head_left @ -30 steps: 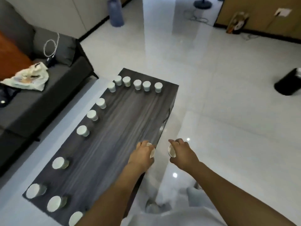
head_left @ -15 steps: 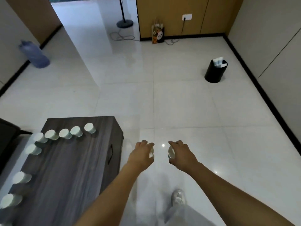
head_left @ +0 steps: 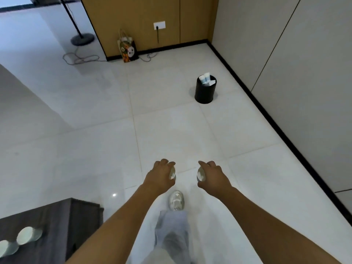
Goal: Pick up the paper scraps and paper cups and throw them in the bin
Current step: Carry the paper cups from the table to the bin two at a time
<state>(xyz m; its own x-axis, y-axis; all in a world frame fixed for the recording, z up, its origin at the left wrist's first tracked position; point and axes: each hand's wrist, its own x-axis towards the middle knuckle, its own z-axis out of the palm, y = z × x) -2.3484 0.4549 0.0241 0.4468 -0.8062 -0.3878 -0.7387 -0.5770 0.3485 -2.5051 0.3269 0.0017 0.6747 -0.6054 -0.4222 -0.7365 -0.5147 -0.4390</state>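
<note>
Each hand grips one paper cup from the side, the left hand [head_left: 159, 176] its cup [head_left: 172, 173] and the right hand [head_left: 214, 177] its cup [head_left: 201, 174], probably to carry two together, while the black bin [head_left: 204, 92] stands far ahead, slightly right, well apart from both.

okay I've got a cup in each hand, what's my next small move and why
Probably keep walking toward the bin. Your left hand and right hand each hold a cup, and the bin stands well ahead, to the right, beyond reach for a drop.
</note>
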